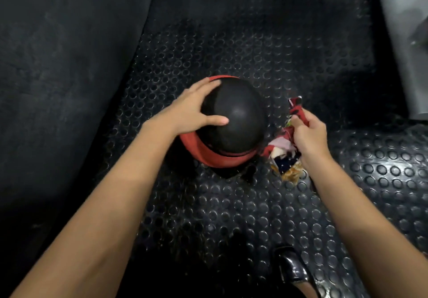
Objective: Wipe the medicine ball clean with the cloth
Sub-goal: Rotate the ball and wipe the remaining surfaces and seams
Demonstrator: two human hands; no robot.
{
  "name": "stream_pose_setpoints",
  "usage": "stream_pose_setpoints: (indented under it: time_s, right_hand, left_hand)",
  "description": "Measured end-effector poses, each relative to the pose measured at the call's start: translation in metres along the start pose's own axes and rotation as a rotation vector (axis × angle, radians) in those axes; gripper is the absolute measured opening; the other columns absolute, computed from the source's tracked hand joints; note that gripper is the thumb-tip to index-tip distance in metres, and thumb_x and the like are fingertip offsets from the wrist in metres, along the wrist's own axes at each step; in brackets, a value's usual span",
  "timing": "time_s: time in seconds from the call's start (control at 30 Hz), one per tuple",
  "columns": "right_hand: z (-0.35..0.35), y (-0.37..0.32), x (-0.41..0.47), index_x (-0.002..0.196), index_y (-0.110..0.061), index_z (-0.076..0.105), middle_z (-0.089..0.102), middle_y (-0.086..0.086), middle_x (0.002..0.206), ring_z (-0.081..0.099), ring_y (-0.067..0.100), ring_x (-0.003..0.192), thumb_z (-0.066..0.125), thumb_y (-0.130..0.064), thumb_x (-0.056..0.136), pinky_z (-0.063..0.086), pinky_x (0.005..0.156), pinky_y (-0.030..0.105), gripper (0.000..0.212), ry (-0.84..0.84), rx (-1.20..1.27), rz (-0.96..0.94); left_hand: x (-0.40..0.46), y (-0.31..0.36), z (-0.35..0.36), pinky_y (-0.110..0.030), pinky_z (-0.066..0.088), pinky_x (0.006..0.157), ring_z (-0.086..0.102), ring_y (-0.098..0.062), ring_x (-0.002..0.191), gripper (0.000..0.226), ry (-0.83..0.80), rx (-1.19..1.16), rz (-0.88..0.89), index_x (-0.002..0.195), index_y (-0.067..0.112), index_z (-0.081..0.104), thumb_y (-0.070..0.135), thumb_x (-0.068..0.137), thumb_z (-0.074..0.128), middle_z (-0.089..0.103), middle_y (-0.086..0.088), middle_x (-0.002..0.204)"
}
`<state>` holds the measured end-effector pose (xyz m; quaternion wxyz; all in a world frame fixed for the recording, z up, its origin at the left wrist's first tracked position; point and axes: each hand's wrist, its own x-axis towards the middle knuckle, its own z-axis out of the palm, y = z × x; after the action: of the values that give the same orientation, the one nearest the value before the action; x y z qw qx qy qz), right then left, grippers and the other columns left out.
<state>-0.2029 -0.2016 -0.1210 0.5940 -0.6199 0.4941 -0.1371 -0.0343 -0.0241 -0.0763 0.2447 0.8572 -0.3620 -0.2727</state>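
The studded rubber floor mat (pixel 243 205) carries a black medicine ball (pixel 236 117) seated in a red ring stand (pixel 209 156). The wiping appears not yet begun: the patterned cloth (pixel 286 149) hangs just right of the ball, apart from it, with no contact visible. The left hand (pixel 192 110) rests on the ball's left side, fingers (pixel 208 84) spread nearly straight, steadying it. The right hand (pixel 308 133) pinches the cloth, fingers curled round the bunched fabric. The whole surface is judged still to wipe.
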Motion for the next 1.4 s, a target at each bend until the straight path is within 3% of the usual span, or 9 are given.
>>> stream_pose_setpoints:
  time_s: [0.1, 0.2, 0.3, 0.57, 0.87, 1.03, 1.17, 1.27, 1.4]
  right_hand:
    - [-0.003, 0.019, -0.007, 0.085, -0.031, 0.062, 0.061, -0.004, 0.084, 0.057, 0.013, 0.08, 0.045, -0.008, 0.097, 0.046, 0.078, 0.027, 0.03, 0.002, 0.06, 0.13]
    - [0.002, 0.037, -0.014, 0.111, -0.02, 0.063, 0.061, -0.005, 0.085, 0.058, 0.01, 0.078, 0.045, -0.012, 0.098, 0.047, 0.071, 0.023, 0.024, 0.032, 0.024, 0.181]
    - [0.01, 0.046, -0.025, 0.133, -0.021, 0.047, 0.059, -0.003, 0.113, 0.059, 0.017, 0.102, 0.047, -0.017, 0.097, 0.048, 0.092, 0.036, 0.036, 0.062, -0.057, 0.153]
    - [0.061, 0.012, -0.042, 0.121, -0.022, 0.062, 0.054, -0.003, 0.104, 0.055, 0.009, 0.093, 0.056, -0.019, 0.092, 0.041, 0.081, 0.017, 0.029, -0.155, -0.214, -0.422]
    - [0.073, 0.011, -0.094, 0.128, -0.028, 0.058, 0.051, 0.0, 0.12, 0.053, 0.01, 0.099, 0.051, -0.017, 0.095, 0.043, 0.083, 0.021, 0.035, -0.123, -0.251, -0.482]
    - [0.081, -0.005, -0.014, 0.12, -0.035, 0.062, 0.064, -0.01, 0.115, 0.059, 0.012, 0.095, 0.05, -0.023, 0.094, 0.041, 0.077, 0.026, 0.031, -0.123, -0.326, -0.11]
    - [0.081, 0.008, -0.052, 0.129, -0.033, 0.055, 0.052, -0.006, 0.115, 0.056, 0.012, 0.096, 0.048, -0.02, 0.096, 0.046, 0.081, 0.029, 0.036, -0.065, -0.361, -0.306]
    - [0.075, 0.016, -0.051, 0.131, -0.033, 0.053, 0.046, -0.008, 0.11, 0.052, 0.009, 0.093, 0.047, -0.02, 0.097, 0.045, 0.08, 0.026, 0.037, -0.06, -0.352, -0.282]
    - [0.075, 0.014, -0.053, 0.131, -0.036, 0.052, 0.047, -0.009, 0.108, 0.054, 0.012, 0.097, 0.046, -0.021, 0.097, 0.044, 0.079, 0.027, 0.038, -0.087, -0.355, -0.26]
  left_hand:
    - [-0.011, -0.022, -0.012, -0.019, 0.01, 0.115, 0.014, -0.014, 0.144, 0.096, -0.032, -0.039, -0.051, 0.15, 0.022, 0.022, 0.031, 0.074, 0.079, 0.018, -0.006, 0.157]
    - [-0.025, -0.035, -0.023, -0.029, 0.028, 0.111, 0.025, -0.012, 0.14, 0.103, -0.079, -0.257, -0.248, 0.145, 0.044, 0.024, 0.051, 0.062, 0.083, 0.018, 0.008, 0.153]
    - [-0.034, -0.035, -0.019, -0.031, 0.028, 0.108, 0.025, -0.011, 0.135, 0.109, -0.025, -0.259, -0.322, 0.143, 0.052, 0.018, 0.06, 0.054, 0.081, 0.013, 0.008, 0.149]
    - [-0.054, -0.028, -0.002, -0.026, 0.008, 0.11, -0.008, -0.008, 0.144, 0.117, -0.03, -0.303, -0.35, 0.135, 0.06, -0.011, 0.043, 0.058, 0.075, -0.019, 0.003, 0.157]
    - [-0.069, -0.026, 0.013, -0.032, 0.011, 0.114, 0.0, -0.015, 0.145, 0.117, 0.082, -0.347, -0.386, 0.143, 0.052, -0.011, 0.042, 0.064, 0.074, -0.017, 0.001, 0.156]
    - [-0.08, -0.028, 0.023, -0.042, 0.017, 0.118, 0.0, -0.014, 0.145, 0.116, 0.11, -0.393, -0.413, 0.138, 0.059, -0.012, 0.05, 0.059, 0.073, -0.018, 0.003, 0.156]
    - [-0.077, -0.024, 0.012, -0.028, 0.015, 0.111, 0.009, -0.015, 0.143, 0.118, 0.121, -0.348, -0.442, 0.148, 0.042, -0.006, 0.044, 0.065, 0.078, -0.008, -0.001, 0.157]
    - [-0.061, -0.013, 0.004, -0.041, 0.02, 0.117, 0.017, -0.023, 0.142, 0.126, 0.127, -0.336, -0.533, 0.148, 0.032, 0.002, 0.073, 0.054, 0.075, 0.004, -0.002, 0.155]
    - [-0.052, 0.005, 0.016, -0.056, 0.013, 0.116, -0.003, -0.043, 0.144, 0.131, 0.07, -0.133, -0.604, 0.141, 0.057, -0.014, 0.067, 0.048, 0.078, -0.023, -0.002, 0.157]
